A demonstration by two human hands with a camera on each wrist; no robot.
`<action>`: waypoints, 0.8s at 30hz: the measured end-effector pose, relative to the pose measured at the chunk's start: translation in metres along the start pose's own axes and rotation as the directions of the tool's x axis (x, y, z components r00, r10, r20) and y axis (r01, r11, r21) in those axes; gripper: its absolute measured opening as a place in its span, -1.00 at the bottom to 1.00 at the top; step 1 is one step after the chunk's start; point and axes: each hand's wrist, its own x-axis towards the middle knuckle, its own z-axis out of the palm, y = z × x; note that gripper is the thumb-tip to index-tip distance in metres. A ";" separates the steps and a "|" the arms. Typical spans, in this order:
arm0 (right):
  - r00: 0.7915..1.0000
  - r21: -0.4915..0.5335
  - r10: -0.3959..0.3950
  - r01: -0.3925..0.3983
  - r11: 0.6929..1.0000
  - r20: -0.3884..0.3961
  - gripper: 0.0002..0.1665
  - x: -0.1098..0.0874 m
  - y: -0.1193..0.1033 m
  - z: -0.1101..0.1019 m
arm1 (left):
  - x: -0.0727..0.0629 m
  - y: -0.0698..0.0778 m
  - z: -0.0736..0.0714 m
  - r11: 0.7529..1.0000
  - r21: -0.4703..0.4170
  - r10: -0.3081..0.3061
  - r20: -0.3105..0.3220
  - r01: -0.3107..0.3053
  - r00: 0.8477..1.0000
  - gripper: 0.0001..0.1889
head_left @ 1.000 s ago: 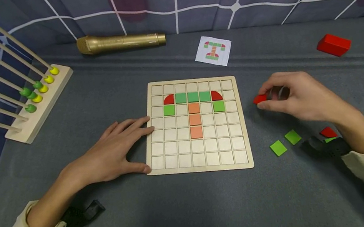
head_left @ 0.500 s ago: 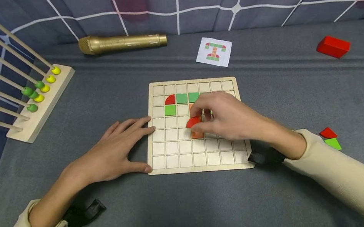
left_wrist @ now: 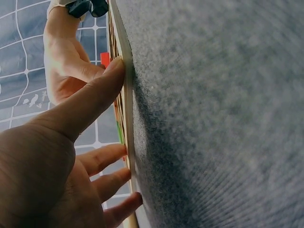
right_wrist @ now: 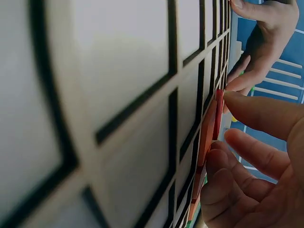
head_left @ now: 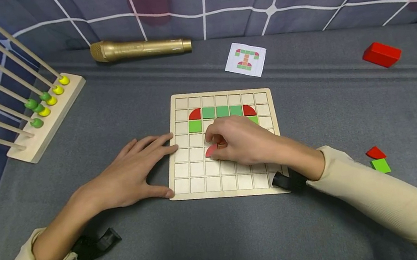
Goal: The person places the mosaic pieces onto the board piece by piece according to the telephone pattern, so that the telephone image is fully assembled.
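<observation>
A wooden grid board point(head_left: 197, 184) lies flat on the grey cloth. My left hand point(head_left: 127, 174) touches its left edge, fingers spread and thumb at the lower corner. My right hand point(head_left: 244, 140) pinches a red quarter-round tile point(head_left: 210, 151) between thumb and fingers, over a cell left of the lowest orange square. In the right wrist view, the red tile point(right_wrist: 219, 114) stands right beside an orange tile point(right_wrist: 207, 130). Green squares point(head_left: 222, 111) fill part of an upper row, between red quarter-rounds point(head_left: 195, 114) point(head_left: 249, 110). My right hand hides most of the orange column.
A red quarter-round point(head_left: 376, 152) and a green square point(head_left: 380, 165) lie at the right. Behind the board are a pattern card point(head_left: 246, 60), a gold microphone point(head_left: 141, 48) and a red block point(head_left: 382, 54). A peg stand with beads point(head_left: 47, 119) stands at the left.
My right hand has carried the red quarter-round tile leftward from beside the board onto the grid, then slightly left and down. My left hand stays at the board's edge.
</observation>
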 end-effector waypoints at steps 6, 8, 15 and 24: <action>1.000 -0.001 0.002 -0.002 1.000 0.027 -0.92 -0.002 -0.002 -0.001 | 0.000 0.001 0.000 1.000 -0.001 0.002 -0.005 -0.002 1.000 -0.02; 0.999 0.003 -0.012 0.012 1.000 0.031 -0.92 -0.003 -0.002 -0.001 | 0.000 0.001 0.000 1.000 0.001 0.003 -0.007 -0.003 1.000 -0.02; 0.999 0.006 -0.041 0.041 0.999 0.024 -0.92 -0.005 0.000 0.000 | 0.000 0.000 0.000 1.000 0.002 0.005 -0.006 -0.005 1.000 -0.02; 0.999 0.090 -0.037 0.037 0.995 -0.005 -0.91 -0.023 0.005 -0.014 | 0.000 0.001 0.001 1.000 -0.001 -0.002 0.001 0.002 1.000 -0.01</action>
